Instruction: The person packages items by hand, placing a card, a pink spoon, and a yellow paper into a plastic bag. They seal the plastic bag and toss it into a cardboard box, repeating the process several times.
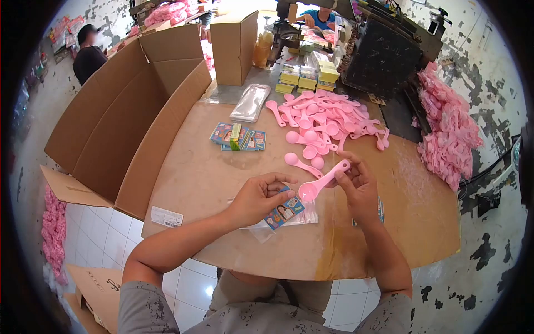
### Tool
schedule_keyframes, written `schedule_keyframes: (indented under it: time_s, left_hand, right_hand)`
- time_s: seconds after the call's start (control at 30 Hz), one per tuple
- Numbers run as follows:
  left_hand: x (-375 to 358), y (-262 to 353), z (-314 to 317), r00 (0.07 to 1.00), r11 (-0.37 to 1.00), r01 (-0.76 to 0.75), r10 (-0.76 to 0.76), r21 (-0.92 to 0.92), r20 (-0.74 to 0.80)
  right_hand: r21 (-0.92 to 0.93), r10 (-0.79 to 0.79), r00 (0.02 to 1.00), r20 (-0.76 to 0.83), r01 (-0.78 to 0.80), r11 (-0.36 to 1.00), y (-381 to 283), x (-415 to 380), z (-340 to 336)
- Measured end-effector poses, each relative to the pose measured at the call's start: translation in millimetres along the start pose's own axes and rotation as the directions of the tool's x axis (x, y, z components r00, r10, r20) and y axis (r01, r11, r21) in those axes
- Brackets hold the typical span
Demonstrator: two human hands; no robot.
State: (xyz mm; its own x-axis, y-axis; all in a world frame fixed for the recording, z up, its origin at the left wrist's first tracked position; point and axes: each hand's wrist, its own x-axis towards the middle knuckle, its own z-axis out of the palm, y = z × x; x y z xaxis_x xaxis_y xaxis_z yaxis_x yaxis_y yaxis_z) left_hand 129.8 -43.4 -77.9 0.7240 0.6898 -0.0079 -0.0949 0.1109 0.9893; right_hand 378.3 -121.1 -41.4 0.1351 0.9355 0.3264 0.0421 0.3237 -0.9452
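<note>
My right hand [359, 186] pinches the handle end of a pink measuring spoon [320, 185], its bowl pointing left and down. Between the thumb and fingers of my left hand [258, 200] is a small blue printed card [285, 209], held just below the spoon's bowl. Under the card, clear plastic bags [308, 216] lie on the cardboard-covered table. Another blue card [380, 210] shows partly behind my right wrist. Ahead of my hands spreads a heap of pink spoons [328, 119], with a few loose ones at its near edge.
Banded blue cards [239, 137] and a stack of clear bags [250, 103] lie left of the heap. Yellow-edged card stacks [307, 77] stand behind it. A large open carton [133, 111] flanks the table's left side. A dark machine [384, 53] stands back right, beside hanging pink packs [448, 128]. Two people work farther back.
</note>
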Motion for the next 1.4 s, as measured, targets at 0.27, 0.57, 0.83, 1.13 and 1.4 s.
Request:
schedule_keyframes:
  time_s: [0.27, 0.57, 0.83, 1.13, 1.4]
  left_hand:
    - [-1, -8, 4, 1.0, 0.999, -0.016, 0.015, 0.048, 0.027]
    - [-1, -10, 2, 0.998, 0.998, 0.033, -0.036, 0.056, 0.052]
    - [-5, -2, 3, 0.996, 0.999, 0.024, -0.023, -0.021, 0.082]
    - [-11, 7, 10, 0.969, 0.989, -0.101, 0.123, -0.108, 0.214]
    - [-26, 31, 17, 0.853, 0.788, -0.522, 0.48, 0.328, 0.204]
  right_hand:
    - [-0.033, -0.029, 0.999, -0.028, 0.028, 0.999, 4, -8, 5]
    - [-0.01, -0.017, 1.0, 0.02, 0.017, 1.0, 27, -24, 17]
    - [-0.104, 0.009, 0.967, 0.255, 0.018, 0.994, 6, -16, 15]
    - [-0.292, -0.172, 0.772, 0.612, 0.423, 0.858, -59, 11, 17]
    - [-0.618, -0.145, 0.892, 0.427, 0.405, 0.674, -105, 5, 37]
